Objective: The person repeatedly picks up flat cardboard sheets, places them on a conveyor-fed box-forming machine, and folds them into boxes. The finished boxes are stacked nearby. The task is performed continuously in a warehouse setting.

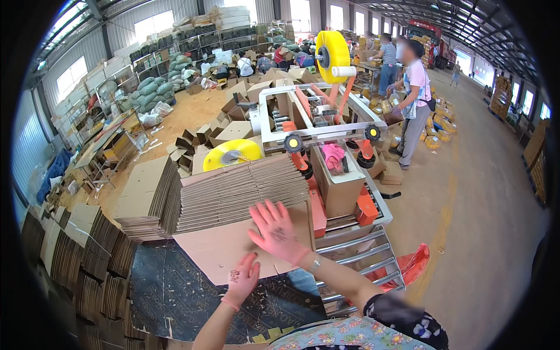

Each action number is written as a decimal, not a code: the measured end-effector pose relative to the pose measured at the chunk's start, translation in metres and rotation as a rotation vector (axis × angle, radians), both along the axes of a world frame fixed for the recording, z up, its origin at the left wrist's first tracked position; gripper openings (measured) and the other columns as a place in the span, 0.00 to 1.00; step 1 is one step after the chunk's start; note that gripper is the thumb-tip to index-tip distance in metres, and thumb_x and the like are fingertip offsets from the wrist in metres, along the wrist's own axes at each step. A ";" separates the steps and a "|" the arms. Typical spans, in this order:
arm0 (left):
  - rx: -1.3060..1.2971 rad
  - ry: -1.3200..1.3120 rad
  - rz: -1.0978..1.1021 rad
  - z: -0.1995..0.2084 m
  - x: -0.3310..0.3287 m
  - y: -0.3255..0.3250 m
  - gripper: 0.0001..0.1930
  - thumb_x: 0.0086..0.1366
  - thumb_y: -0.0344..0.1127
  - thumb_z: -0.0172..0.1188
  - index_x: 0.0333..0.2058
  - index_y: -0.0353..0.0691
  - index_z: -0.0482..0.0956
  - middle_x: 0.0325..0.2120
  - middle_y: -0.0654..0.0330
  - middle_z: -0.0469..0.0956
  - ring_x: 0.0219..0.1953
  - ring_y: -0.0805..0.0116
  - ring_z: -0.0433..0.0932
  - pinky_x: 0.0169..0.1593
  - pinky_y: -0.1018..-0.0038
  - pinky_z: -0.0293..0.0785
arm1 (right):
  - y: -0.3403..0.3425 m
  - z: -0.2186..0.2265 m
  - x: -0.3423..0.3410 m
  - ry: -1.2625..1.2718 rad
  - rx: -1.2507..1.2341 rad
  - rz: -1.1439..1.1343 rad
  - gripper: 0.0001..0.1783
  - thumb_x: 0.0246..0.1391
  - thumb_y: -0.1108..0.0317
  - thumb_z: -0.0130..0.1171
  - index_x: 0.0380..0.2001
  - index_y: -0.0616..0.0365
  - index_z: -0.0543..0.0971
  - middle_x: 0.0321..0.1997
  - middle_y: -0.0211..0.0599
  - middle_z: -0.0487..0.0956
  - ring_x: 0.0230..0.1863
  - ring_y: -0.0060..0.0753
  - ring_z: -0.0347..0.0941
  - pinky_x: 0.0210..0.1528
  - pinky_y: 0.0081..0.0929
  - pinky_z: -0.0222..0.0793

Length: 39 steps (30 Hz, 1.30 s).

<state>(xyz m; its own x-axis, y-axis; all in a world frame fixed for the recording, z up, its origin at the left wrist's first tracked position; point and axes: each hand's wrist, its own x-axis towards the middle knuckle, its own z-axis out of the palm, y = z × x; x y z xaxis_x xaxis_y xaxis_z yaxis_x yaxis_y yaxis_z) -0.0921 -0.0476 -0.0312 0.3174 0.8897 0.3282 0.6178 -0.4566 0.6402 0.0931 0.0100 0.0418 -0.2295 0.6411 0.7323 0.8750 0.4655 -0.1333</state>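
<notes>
A leaning stack of flattened cardboard boxes (245, 192) stands before me on a dark, printed board (175, 297). My right hand (277, 233), in a pink glove, lies spread against the front box's face, its fingertips reaching the stacked edges. Lower down, my left hand (242, 281), also pink-gloved, is at the lower part of that same flat box (216, 251). Its fingers are extended with the thumb apart, and neither hand is wrapped round anything. Just beyond the stack is a carton-sealing machine (324, 128) with a yellow tape roll (332, 56) on top.
Metal rollers (356, 256) run right of the board, and an upright carton (338, 189) with a pink cloth (333, 156) sits in the machine. Another yellow tape roll (232, 154) lies behind the stack. More flattened boxes (149, 195) stand left. A person (413, 99) stands beyond the machine.
</notes>
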 end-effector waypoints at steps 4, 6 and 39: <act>0.597 0.322 0.113 0.073 -0.032 0.018 0.23 0.61 0.38 0.57 0.53 0.32 0.69 0.52 0.45 0.70 0.56 0.44 0.67 0.62 0.49 0.58 | 0.001 0.001 -0.003 -0.154 -0.068 0.088 0.29 0.51 0.48 0.61 0.53 0.52 0.75 0.60 0.38 0.72 0.64 0.43 0.62 0.68 0.59 0.41; 0.582 0.400 0.027 0.108 -0.041 0.014 0.25 0.61 0.41 0.56 0.53 0.31 0.69 0.52 0.45 0.70 0.56 0.45 0.67 0.63 0.48 0.55 | -0.017 -0.004 0.001 -0.097 -0.015 0.258 0.26 0.51 0.49 0.61 0.50 0.50 0.76 0.62 0.35 0.71 0.65 0.41 0.62 0.69 0.58 0.41; 0.204 0.484 -0.291 0.045 -0.015 -0.088 0.10 0.62 0.43 0.58 0.30 0.43 0.77 0.16 0.61 0.74 0.19 0.63 0.75 0.25 0.65 0.71 | -0.158 -0.006 0.000 -0.147 -0.301 0.968 0.14 0.51 0.53 0.55 0.20 0.48 0.70 0.24 0.31 0.72 0.29 0.38 0.70 0.29 0.37 0.65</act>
<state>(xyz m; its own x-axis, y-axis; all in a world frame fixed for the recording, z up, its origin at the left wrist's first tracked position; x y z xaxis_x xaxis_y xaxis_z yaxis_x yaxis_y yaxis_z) -0.1073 -0.1361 0.0139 0.6942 0.6783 0.2406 0.6486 -0.7345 0.1993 0.0932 -0.1482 0.0353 -0.8209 0.2854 0.4947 0.1585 0.9460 -0.2829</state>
